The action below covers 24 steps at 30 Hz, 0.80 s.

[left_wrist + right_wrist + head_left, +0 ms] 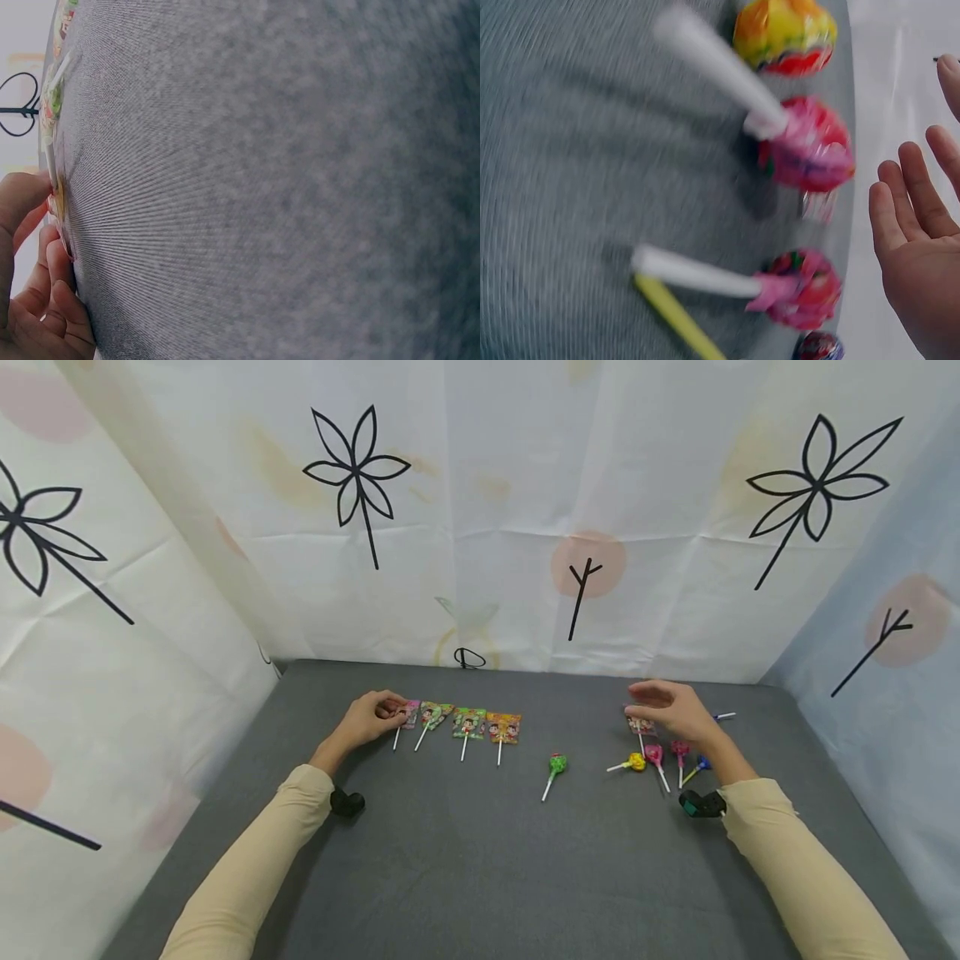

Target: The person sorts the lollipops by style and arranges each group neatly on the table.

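Observation:
At the left end of a row of flat, clear-wrapped lollipops, my left hand (372, 716) pinches the wrapper of a pink lollipop (410, 714) lying on the table. In the left wrist view, thumb and fingertips meet at that wrapper's edge. To its right lie two green lollipops (435, 715) and an orange lollipop (503, 727). My right hand (675, 712) hovers with loosely extended fingers over a red flat-wrapped lollipop (641, 725), partly hidden by it. Nearest this hand are round lollipops: yellow (784, 34), pink (810, 146), another pink (806, 289) and blue (702, 763).
A green round lollipop (557, 764) lies alone between the row and the right cluster. A blue-ended stick (724, 717) shows beyond my right wrist. The grey table (480, 860) meets patterned white cloth walls (510, 593) at the back and sides.

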### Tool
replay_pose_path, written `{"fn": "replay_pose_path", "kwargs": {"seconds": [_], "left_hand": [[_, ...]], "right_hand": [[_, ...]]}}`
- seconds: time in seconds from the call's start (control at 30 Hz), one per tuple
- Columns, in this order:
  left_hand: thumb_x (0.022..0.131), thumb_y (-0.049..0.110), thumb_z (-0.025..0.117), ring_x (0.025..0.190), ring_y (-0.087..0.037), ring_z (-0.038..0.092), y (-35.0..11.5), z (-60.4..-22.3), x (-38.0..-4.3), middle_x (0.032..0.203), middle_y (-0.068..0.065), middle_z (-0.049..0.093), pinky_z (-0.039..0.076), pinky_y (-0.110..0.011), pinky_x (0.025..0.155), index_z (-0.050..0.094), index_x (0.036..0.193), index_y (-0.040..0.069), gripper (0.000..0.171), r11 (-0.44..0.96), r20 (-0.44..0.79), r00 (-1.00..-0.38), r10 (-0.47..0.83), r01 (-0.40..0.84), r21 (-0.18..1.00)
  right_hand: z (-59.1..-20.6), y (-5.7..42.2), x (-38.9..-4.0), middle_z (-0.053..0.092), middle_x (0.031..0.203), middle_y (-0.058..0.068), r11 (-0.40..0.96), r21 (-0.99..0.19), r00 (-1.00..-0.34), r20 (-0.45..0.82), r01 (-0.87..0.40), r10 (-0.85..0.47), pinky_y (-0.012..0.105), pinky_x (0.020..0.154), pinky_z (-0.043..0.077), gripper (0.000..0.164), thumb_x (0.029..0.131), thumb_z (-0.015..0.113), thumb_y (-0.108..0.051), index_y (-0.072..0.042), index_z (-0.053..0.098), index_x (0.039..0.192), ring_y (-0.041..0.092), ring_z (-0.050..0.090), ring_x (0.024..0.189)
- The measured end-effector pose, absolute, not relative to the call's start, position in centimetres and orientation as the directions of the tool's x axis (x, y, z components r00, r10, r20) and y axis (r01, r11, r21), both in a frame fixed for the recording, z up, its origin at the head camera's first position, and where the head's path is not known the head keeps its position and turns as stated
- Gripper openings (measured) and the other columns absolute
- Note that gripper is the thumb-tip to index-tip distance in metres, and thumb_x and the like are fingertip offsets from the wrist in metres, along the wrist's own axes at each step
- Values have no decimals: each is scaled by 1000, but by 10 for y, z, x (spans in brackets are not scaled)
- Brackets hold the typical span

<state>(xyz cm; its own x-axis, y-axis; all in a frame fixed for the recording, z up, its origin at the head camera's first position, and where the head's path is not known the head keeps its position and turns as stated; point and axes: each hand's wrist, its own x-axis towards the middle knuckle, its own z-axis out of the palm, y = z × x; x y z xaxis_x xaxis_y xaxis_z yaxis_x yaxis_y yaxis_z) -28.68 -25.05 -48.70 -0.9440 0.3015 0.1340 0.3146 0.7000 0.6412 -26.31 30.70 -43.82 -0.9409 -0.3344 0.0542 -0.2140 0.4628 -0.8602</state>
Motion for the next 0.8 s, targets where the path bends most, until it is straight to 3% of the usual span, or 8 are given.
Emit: {"fn": "replay_pose_path", "kwargs": {"seconds": [0.13, 0.33, 0.5, 0.8], "left_hand": [[96, 13, 74, 95, -31, 63, -251, -487, -287, 108, -14, 67, 50, -50, 84, 70, 122, 1, 29, 704, 137, -944, 299, 316, 636], [96, 14, 73, 94, -30, 64, -251, -489, -287, 108, -14, 67, 50, -50, 84, 70, 122, 1, 29, 705, 138, -947, 292, 310, 638], [96, 13, 74, 93, -30, 63, -251, -489, -286, 106, -13, 67, 50, -50, 83, 71, 122, 2, 29, 703, 139, -947, 290, 310, 640], [95, 12, 74, 93, -29, 63, -251, -488, -286, 106, -12, 67, 50, -49, 83, 71, 122, 3, 29, 690, 147, -942, 302, 323, 648]], "right_hand": [[-442, 314, -265, 47, 145, 31, 472, -862, -942, 22, -187, -334, 21, 94, 45, 56, 98, 71, -13, 12, 47, 143, 45, 40, 137], [-449, 318, -272, 45, 146, 32, 529, -839, -951, -51, -125, -304, 53, 107, 35, 63, 96, 75, -15, 13, 45, 144, 46, 38, 138], [-452, 321, -275, 44, 145, 35, 558, -819, -946, -65, -132, -319, 56, 109, 31, 66, 92, 78, -11, 15, 45, 142, 50, 38, 137], [-459, 325, -280, 42, 143, 38, 644, -737, -930, -56, -207, -363, 62, 103, 36, 67, 89, 83, -16, 13, 50, 140, 54, 42, 129]]}}
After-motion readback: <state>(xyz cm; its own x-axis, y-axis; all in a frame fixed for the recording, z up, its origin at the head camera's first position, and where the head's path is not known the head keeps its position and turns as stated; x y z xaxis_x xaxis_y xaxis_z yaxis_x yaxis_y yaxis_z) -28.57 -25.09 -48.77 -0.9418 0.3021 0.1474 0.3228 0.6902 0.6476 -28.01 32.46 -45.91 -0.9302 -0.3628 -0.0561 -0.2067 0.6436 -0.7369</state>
